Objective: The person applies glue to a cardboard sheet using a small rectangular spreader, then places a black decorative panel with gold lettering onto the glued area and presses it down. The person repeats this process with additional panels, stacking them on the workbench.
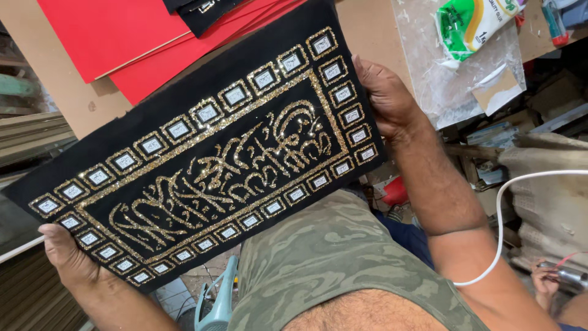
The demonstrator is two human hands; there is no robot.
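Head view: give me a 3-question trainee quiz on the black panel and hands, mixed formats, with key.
1. True or false: both hands hold the black panel by its short ends.
2. What colour are the sheets on the board behind the panel? A) blue B) red C) white
3. Fill in: the panel's border is a row of small silver ____ framed in gold glitter.

Key:
1. True: left hand grips the lower-left end, right hand the upper-right end.
2. B
3. squares
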